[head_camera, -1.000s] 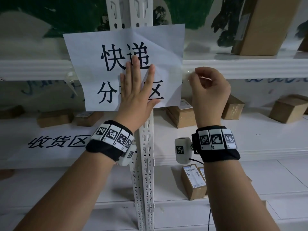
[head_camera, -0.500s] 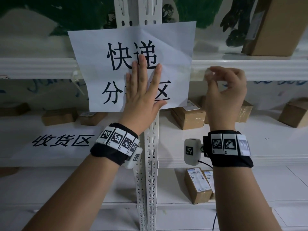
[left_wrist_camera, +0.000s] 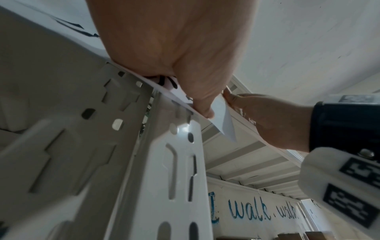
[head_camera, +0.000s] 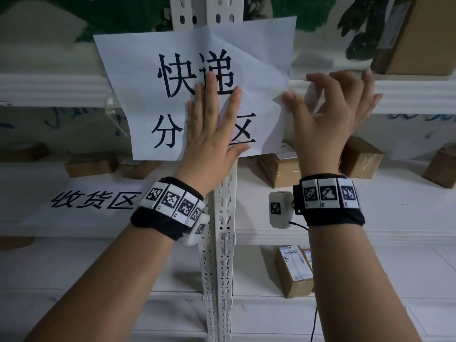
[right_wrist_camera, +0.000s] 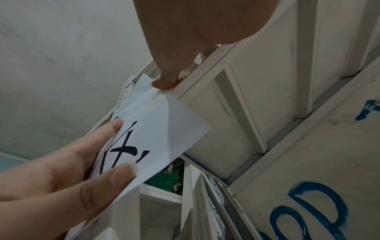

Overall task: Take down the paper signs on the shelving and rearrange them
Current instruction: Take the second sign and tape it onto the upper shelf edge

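White shelving (head_camera: 222, 255), left hand (head_camera: 209, 134) flat on paper sign (head_camera: 138, 70); right-wrist view: right hand's (head_camera: 330, 119) thumb (right_wrist_camera: 164, 81) pressing its edge.

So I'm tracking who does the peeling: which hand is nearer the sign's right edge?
Right. The right hand has its thumb on the right edge of the paper sign; the left hand lies flat on the sign's middle, further from that edge.

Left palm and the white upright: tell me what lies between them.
The paper sign lies there, pressed flat by the left hand against the upright. The head view shows this best.
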